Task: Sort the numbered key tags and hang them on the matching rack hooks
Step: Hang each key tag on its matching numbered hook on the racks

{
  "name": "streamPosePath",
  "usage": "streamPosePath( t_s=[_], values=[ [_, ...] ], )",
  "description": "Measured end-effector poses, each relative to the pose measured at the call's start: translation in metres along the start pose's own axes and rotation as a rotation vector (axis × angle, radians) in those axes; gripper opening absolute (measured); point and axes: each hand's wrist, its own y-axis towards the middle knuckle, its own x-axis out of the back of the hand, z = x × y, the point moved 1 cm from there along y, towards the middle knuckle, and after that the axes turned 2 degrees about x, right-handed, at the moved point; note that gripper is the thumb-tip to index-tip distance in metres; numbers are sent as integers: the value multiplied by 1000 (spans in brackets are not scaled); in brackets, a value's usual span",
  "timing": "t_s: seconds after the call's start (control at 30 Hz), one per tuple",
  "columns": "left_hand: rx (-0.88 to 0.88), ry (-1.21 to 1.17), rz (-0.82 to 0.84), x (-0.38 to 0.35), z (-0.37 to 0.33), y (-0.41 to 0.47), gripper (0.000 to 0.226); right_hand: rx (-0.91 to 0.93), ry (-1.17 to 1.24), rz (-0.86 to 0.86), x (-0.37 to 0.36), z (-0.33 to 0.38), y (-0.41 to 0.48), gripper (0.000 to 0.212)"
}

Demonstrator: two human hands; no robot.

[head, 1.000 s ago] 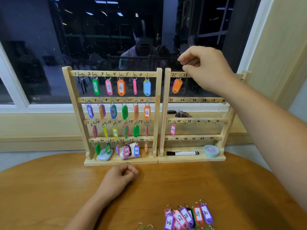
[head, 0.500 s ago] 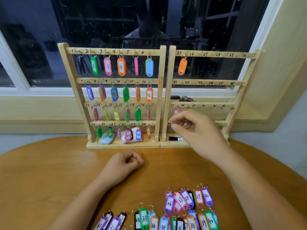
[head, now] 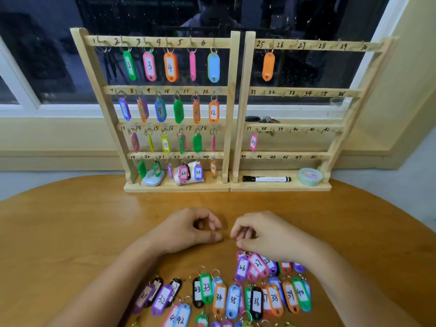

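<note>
Both hands sit close together near the middle of the round wooden desk (head: 70, 232). My left hand (head: 188, 230) rests on the wood, fingers loosely curled, thumb stretched forward, holding nothing. My right hand (head: 269, 234) is just beside it, fingers curled under, with nothing in it that I can see. Its thumb side lies right over purple tag 26 (head: 241, 267) and pink tag 27 (head: 258, 264); I cannot tell whether it touches them.

On my side of the hands, the loose key tags (head: 219, 298) lie in overlapping rows on the desk. They are purple, pink, orange, blue, green and black, with handwritten numbers from the twenties into the forties.

Beyond the hands, at the far edge of the desk, two wooden racks stand side by side, touching. The left rack (head: 232, 102) has four rails numbered 1 to 24, with a tag hanging under almost every number. The right rack (head: 304, 93) is numbered 25 to 48. It carries only two tags: an orange tag (head: 268, 66) by 25 and pink tag 37 (head: 253, 142) under its number. A black marker (head: 266, 178) and a round teal tin (head: 309, 176) lie on its base. Behind the racks is a dark window (head: 306, 20).
</note>
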Motion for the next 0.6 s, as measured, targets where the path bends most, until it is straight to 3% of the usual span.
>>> streamPosePath(
  t_s=[0.2,0.37,0.6],
  values=[
    [-93,259,95,-20,-21,-2,41,-62,-20,94,6,-6,-3,21],
    [-105,407,39,-34,-31,-3,56,-80,-13,115,4,-8,-2,20],
    [-94,362,30,-36,-29,-1,41,-81,12,66,-1,-9,2,25]
  ],
)
